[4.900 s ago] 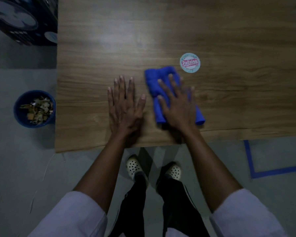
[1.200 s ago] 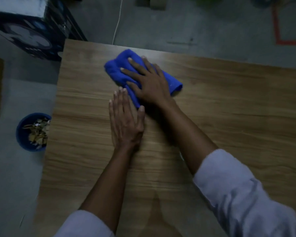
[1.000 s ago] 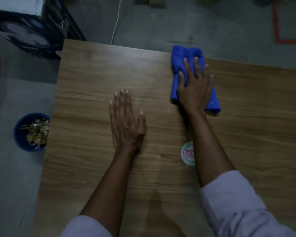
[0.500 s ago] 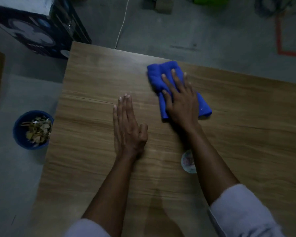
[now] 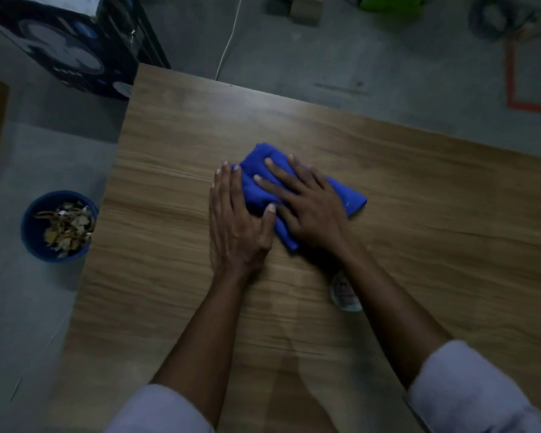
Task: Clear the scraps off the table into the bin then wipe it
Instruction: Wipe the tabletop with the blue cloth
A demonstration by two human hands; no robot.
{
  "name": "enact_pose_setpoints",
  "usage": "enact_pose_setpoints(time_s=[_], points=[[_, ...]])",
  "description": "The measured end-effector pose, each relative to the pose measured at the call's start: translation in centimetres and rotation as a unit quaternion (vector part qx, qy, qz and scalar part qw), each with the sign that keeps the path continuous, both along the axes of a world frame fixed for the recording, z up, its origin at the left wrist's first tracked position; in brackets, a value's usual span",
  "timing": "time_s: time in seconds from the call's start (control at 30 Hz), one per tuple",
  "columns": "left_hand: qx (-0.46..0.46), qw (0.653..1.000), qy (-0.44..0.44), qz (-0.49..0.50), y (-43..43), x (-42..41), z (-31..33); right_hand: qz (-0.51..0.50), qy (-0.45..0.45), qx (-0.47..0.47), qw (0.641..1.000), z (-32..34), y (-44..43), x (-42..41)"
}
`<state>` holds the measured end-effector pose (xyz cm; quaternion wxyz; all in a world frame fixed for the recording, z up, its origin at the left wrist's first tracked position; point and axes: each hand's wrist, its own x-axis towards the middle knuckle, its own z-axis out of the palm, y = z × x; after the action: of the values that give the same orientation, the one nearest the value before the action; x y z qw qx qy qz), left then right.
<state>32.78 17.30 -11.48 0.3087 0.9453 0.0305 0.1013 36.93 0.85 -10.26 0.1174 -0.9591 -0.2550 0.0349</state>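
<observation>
Closest to me, at the bottom of the frame, I see the left sleeve and right sleeve pushed up, probably to keep the cuffs off the surface. Just beyond, a round sticker lies on the desk, half hidden under the right forearm. At mid-frame the left hand lies flat, fingers straight and together, its thumb touching the blue cloth; I read it as a brace for leaning in. The right hand is spread wide and pressed flat on the folded cloth, which spreads the pressure for wiping rather than gripping. I see no scraps on the wood, so I judge clearing done and wiping under way. At the left of the frame the blue bin stands on the floor just beside the desk's edge, handy for sweeping into, with scraps inside. At the top of the frame are a dark box, a white cable and orange tape.
</observation>
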Motion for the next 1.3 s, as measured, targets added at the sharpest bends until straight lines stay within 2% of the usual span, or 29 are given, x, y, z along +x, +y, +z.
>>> enact_pose_setpoints(time_s=[0.17, 0.23, 0.3, 0.37, 0.43, 0.47, 0.53, 0.67, 0.73, 0.8, 0.9, 0.97, 1.03, 1.1, 1.17, 1.2, 1.3], points=[[0.021, 1.000, 0.017, -0.013, 0.0, -0.2, 0.3, -0.198, -0.005, -0.002, 0.980, 0.9, -1.2, 8.8], [0.021, 1.000, 0.016, -0.008, -0.1, -0.1, 0.4, -0.256, 0.013, 0.010, 0.966, 1.3, 0.2, 9.5], [0.002, 1.000, 0.003, -0.006, 0.0, 0.0, 0.4, -0.216, 0.006, 0.029, 0.976, 1.2, 1.9, 6.9], [-0.028, 1.000, -0.015, 0.001, 0.2, 0.0, 0.4, -0.067, -0.017, 0.036, 0.997, 0.6, 2.6, 2.0], [-0.034, 0.999, -0.020, 0.002, 0.3, -0.1, 0.5, 0.076, -0.002, 0.041, 0.996, 0.0, 0.5, -1.4], [-0.026, 0.999, -0.020, -0.001, 0.3, -0.1, 0.5, 0.112, 0.013, 0.057, 0.992, -0.1, -1.2, -1.2], [-0.011, 1.000, -0.015, -0.005, 0.1, -0.2, 0.7, 0.069, 0.022, 0.083, 0.994, -0.4, -4.2, 1.5], [-0.021, 1.000, -0.011, -0.004, 0.0, -0.2, 0.7, -0.178, -0.001, 0.076, 0.981, 0.4, -5.1, 7.9], [-0.023, 1.000, -0.016, -0.002, 0.1, -0.3, 0.6, -0.241, -0.003, 0.065, 0.968, 0.7, -2.9, 8.6], [-0.027, 0.999, -0.022, 0.000, 0.3, -0.4, 0.7, -0.220, 0.001, 0.069, 0.973, 0.8, -0.4, 6.6], [-0.045, 0.998, -0.039, 0.001, 0.5, -0.5, 0.6, -0.039, 0.028, 0.085, 0.995, 0.7, 1.9, 0.1], [-0.067, 0.996, -0.052, 0.009, 0.7, -0.5, 0.7, 0.040, 0.070, 0.144, 0.986, 1.6, 1.1, -3.2], [-0.091, 0.994, -0.065, 0.021, 0.9, -0.6, 0.8, -0.014, 0.093, 0.257, 0.962, 3.6, -1.0, -3.5], [-0.104, 0.992, -0.063, 0.022, 0.8, -0.7, 1.0, -0.131, 0.041, 0.315, 0.939, 5.3, -3.2, -1.0], [-0.102, 0.993, -0.061, 0.013, 0.6, -0.7, 1.1, -0.219, -0.005, 0.297, 0.929, 5.3, -4.6, 3.3], [-0.099, 0.993, -0.063, 0.012, 0.5, -0.7, 1.0, -0.239, -0.001, 0.253, 0.937, 4.6, -4.6, 5.4], [-0.087, 0.994, -0.070, 0.015, 0.5, -0.6, 0.6, -0.274, 0.027, 0.037, 0.961, 1.3, -2.0, 8.9]])
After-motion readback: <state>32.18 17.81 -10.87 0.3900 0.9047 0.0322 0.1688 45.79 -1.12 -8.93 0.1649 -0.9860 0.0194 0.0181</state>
